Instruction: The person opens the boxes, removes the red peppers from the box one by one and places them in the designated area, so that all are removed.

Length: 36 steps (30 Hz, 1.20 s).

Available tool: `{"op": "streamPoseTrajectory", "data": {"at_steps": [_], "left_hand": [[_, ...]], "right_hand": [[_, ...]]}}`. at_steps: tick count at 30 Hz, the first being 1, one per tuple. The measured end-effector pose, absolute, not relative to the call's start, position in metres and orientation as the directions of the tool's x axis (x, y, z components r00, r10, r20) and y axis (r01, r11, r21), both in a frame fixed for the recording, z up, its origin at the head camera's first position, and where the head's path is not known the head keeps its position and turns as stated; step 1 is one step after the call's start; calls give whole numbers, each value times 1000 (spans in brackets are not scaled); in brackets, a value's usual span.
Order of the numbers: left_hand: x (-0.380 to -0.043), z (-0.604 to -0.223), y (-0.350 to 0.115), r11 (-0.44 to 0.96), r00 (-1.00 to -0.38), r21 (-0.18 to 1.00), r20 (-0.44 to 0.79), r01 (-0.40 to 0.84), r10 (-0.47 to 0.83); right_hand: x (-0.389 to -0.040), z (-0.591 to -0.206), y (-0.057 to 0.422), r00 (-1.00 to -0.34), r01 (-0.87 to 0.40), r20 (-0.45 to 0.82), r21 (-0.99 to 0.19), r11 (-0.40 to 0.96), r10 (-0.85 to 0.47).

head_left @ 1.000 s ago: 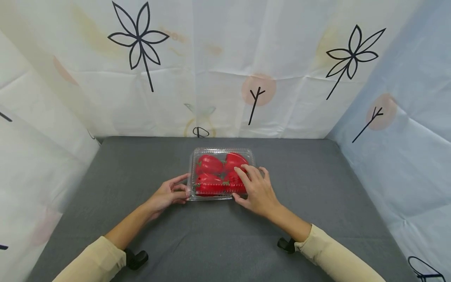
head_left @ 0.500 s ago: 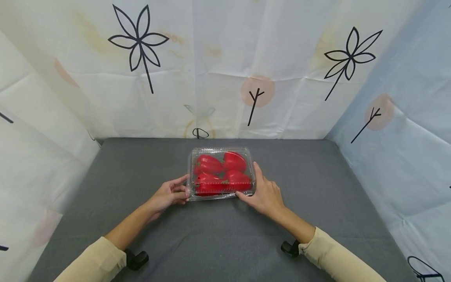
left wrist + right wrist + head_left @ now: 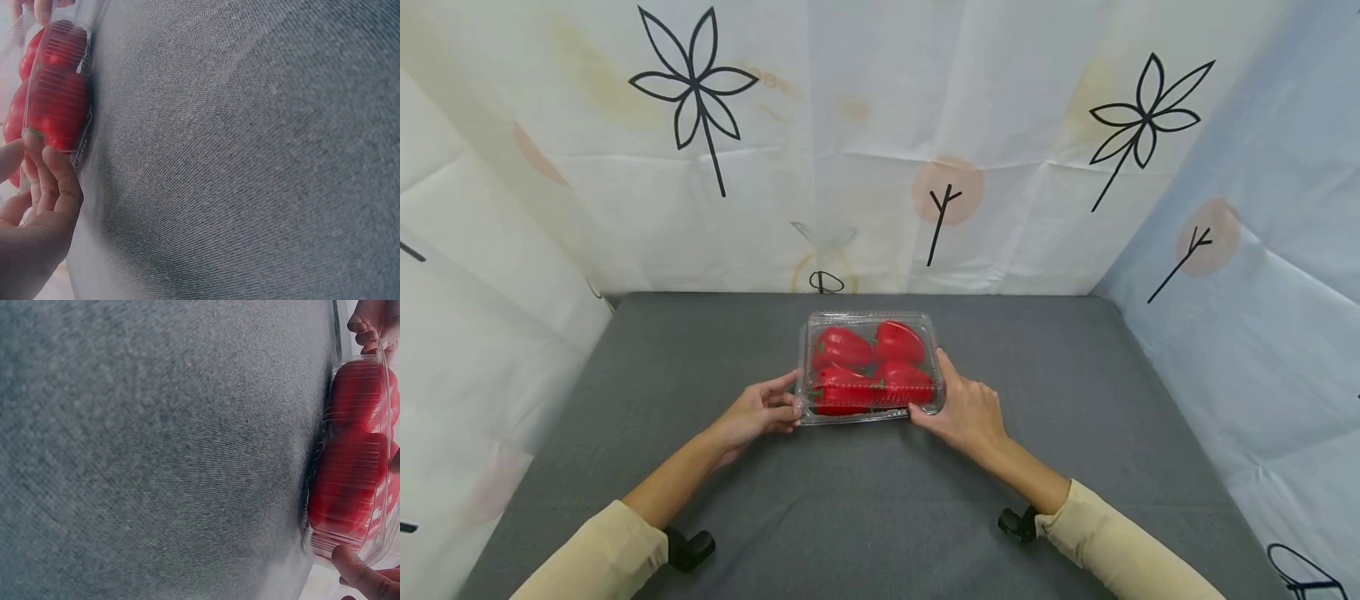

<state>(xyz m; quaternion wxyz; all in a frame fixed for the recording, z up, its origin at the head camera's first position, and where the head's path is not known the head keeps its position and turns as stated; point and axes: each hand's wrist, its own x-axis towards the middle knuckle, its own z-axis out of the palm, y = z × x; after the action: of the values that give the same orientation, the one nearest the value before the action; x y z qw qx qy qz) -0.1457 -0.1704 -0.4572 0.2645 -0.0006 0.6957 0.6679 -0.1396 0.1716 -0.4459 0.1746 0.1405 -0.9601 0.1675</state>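
Left: left hand, fingers clamped on one short end of clear container. Centre, toward the far edge of grey worktop: container, long axis running left–right; inside, four red peppers, stem ends facing left. Right: right hand, fingers clamped on opposite end.

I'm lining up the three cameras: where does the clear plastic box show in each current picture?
Head: the clear plastic box is just below centre, between the left hand and the right hand.
Left wrist: the box is at the upper left.
Right wrist: the box is at the right edge, partly cut off.
Shared landmark: the red peppers inside it.
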Motion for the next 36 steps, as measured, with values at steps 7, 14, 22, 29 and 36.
{"op": "streamPoseTrajectory", "data": {"at_steps": [7, 14, 22, 29, 36], "left_hand": [[-145, -456, -169, 109, -861, 931, -365, -349, 355], [-145, -456, -170, 123, -864, 934, -358, -336, 355], [-146, -455, -170, 153, -863, 927, -374, -341, 339], [-146, -454, -171, 158, -863, 930, -367, -332, 347], [-147, -455, -175, 156, -870, 937, -348, -312, 350]], "right_hand": [[-139, -443, 171, -894, -340, 381, -236, 910, -235], [-137, -438, 172, -913, -333, 330, -262, 906, -240], [-135, -433, 171, -918, -335, 310, -270, 903, -248], [-133, -433, 169, -917, -331, 316, -265, 906, -243], [-133, -435, 174, -889, -377, 371, -260, 889, -268]]}}
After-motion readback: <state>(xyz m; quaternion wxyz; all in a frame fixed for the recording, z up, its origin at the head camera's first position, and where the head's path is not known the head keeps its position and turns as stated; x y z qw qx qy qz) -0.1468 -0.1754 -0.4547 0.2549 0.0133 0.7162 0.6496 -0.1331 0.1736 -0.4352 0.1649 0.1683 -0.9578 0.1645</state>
